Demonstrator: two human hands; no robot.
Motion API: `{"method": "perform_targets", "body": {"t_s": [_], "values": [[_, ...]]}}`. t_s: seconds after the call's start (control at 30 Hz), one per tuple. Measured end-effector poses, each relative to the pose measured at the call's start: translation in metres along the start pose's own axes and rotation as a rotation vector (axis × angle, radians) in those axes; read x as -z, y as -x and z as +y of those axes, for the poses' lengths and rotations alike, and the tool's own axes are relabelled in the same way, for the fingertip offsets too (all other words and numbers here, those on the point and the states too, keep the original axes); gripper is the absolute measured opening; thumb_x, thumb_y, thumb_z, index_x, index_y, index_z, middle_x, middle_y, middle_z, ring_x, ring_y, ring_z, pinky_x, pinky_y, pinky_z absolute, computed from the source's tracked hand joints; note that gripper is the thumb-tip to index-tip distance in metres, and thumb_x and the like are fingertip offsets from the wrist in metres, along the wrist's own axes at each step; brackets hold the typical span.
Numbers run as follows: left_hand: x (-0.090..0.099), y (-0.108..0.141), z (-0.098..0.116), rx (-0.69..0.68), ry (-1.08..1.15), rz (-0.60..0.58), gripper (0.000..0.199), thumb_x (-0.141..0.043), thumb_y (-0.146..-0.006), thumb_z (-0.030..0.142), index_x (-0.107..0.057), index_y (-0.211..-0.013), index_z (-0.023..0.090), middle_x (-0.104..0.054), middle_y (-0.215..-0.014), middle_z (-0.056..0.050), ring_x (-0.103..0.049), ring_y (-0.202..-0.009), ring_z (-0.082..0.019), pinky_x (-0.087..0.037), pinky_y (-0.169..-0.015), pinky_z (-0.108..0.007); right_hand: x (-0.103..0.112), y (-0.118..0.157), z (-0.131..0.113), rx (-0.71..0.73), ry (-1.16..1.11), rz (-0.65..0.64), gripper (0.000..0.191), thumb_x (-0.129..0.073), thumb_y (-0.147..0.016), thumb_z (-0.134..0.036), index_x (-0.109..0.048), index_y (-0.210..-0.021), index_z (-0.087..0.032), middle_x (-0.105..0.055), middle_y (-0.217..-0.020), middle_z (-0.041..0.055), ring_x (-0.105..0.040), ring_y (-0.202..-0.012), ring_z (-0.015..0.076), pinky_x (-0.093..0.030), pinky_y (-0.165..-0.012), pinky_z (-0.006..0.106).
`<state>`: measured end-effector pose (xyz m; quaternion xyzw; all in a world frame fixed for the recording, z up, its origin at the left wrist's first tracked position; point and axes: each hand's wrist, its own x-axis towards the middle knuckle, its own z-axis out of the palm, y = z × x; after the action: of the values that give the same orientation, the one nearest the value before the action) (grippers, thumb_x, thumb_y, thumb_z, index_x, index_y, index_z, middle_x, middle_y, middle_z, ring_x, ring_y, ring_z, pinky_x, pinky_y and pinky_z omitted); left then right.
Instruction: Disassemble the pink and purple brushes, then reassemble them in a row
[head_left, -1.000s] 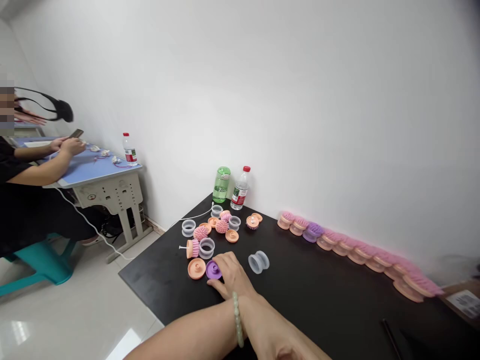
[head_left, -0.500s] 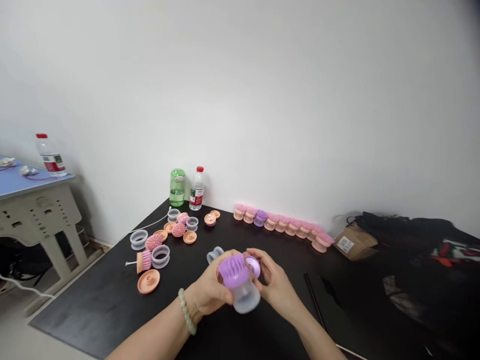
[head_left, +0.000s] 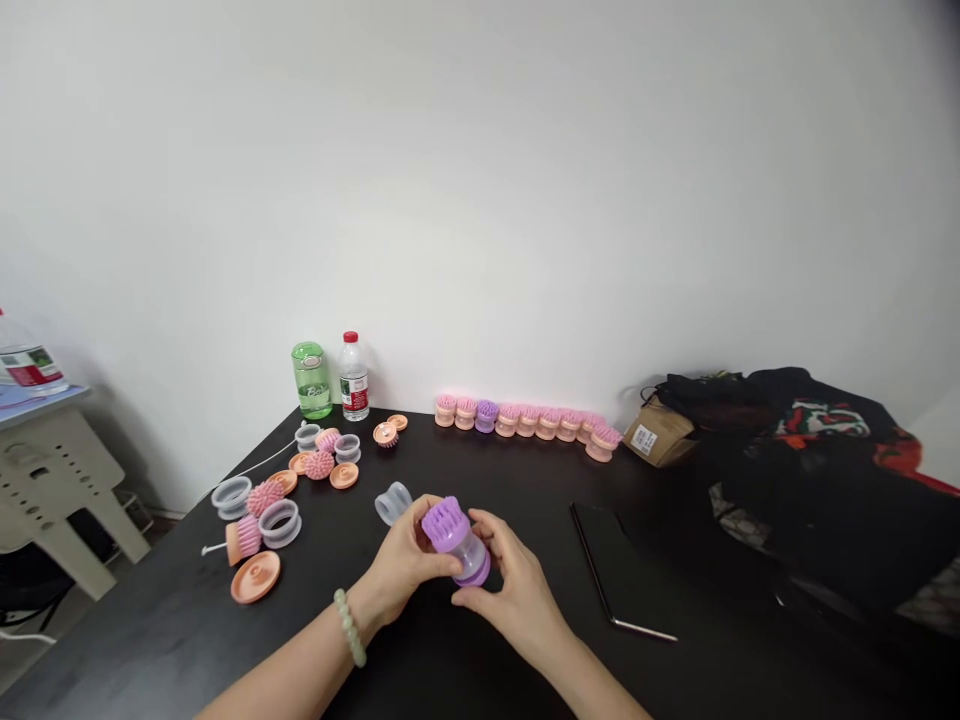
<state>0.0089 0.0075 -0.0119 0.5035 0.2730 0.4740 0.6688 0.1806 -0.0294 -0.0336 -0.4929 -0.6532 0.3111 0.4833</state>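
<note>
Between my hands is a purple bristled brush [head_left: 457,540], tilted, with a translucent middle and a purple base disc at its lower end. My left hand [head_left: 405,560], with a beaded bracelet at the wrist, grips it near the bristled head. My right hand [head_left: 514,580] closes round the base end, thumb below and fingers behind. Just past my left hand lies a translucent ring [head_left: 392,502] on the black table. Farther left are loose parts: pink bristled heads [head_left: 319,465], translucent rings [head_left: 280,523] and orange discs [head_left: 256,577].
A row of pink brushes [head_left: 527,420] with one purple brush [head_left: 486,416] stands along the wall. A green bottle [head_left: 312,382] and a water bottle [head_left: 354,380] stand at the back left. On the right are a black tablet-like slab [head_left: 622,570], a paper bag [head_left: 660,433] and dark cloth [head_left: 810,500].
The separate purple disc in my right hand is now against the open end of the translucent body. The brush has turned, base toward the right hand. The view has shifted to the right.
</note>
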Motion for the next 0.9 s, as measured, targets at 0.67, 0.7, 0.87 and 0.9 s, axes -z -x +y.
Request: {"method": "perform_targets", "body": {"t_s": [0.67, 0.7, 0.87, 0.9], "values": [[-0.006, 0.005, -0.011, -0.053, 0.028, 0.127, 0.061, -0.096, -0.050, 0.034, -0.055, -0.093, 0.021, -0.058, -0.081, 0.004, -0.052, -0.074, -0.013, -0.043, -0.068, -0.025, -0.005, 0.002, 0.000, 0.180, 0.064, 0.221, 0.044, -0.085, -0.068, -0.042, -0.058, -0.097, -0.025, -0.073, -0.095, 0.0044, -0.071, -0.080, 0.0230, -0.059, -0.071, 0.036], [-0.006, 0.005, -0.011, -0.051, 0.031, 0.126, 0.060, -0.096, -0.050, 0.034, -0.054, -0.092, 0.021, -0.058, -0.081, 0.004, -0.052, -0.073, -0.013, -0.043, -0.067, -0.025, -0.005, 0.002, -0.001, 0.202, 0.078, 0.232, 0.043, -0.085, -0.069, -0.043, -0.058, -0.097, -0.025, -0.073, -0.095, 0.0043, -0.071, -0.079, 0.0226, -0.059, -0.069, 0.035], [-0.009, 0.005, -0.009, -0.021, 0.031, 0.136, 0.060, -0.096, -0.050, 0.035, -0.053, -0.089, 0.020, -0.057, -0.079, 0.004, -0.053, -0.072, -0.013, -0.042, -0.067, -0.024, -0.006, 0.002, -0.001, 0.299, 0.127, 0.285, 0.043, -0.084, -0.070, -0.044, -0.057, -0.098, -0.026, -0.072, -0.099, 0.0045, -0.071, -0.080, 0.0228, -0.059, -0.066, 0.033], [-0.010, 0.005, -0.009, -0.013, 0.036, 0.134, 0.060, -0.096, -0.049, 0.035, -0.053, -0.088, 0.021, -0.057, -0.079, 0.004, -0.053, -0.073, -0.013, -0.042, -0.067, -0.024, -0.007, 0.002, 0.000, 0.310, 0.133, 0.287, 0.044, -0.084, -0.070, -0.044, -0.057, -0.100, -0.026, -0.072, -0.099, 0.0049, -0.071, -0.081, 0.0230, -0.060, -0.066, 0.033]]}}
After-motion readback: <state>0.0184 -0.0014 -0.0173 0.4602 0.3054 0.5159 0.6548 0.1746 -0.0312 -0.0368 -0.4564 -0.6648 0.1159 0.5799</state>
